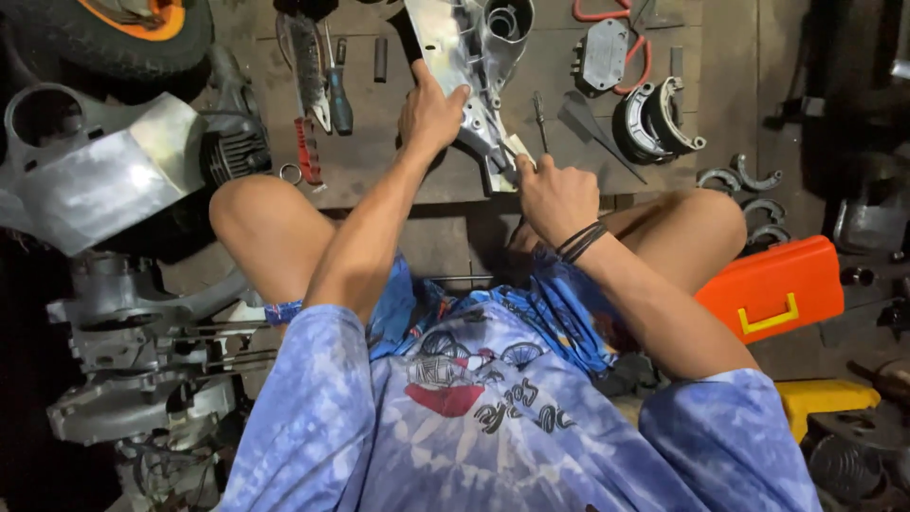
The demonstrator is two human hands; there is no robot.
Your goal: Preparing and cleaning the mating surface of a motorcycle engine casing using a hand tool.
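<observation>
Your left hand (pixel 431 112) grips the metal casing (pixel 466 59), your right hand (pixel 555 194) clenches a screwdriver (pixel 539 121); a slip could gouge your fingers.

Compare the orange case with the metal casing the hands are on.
The orange case is bright plastic, boxy, shut, lying untouched beside the knee. The metal casing is silvery, irregular, with an open round bore; the left hand grips it, the right hand works its lower end.

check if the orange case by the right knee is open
No, the orange case lies shut beside the right knee, its yellow latch facing up, and neither hand touches it.
</observation>
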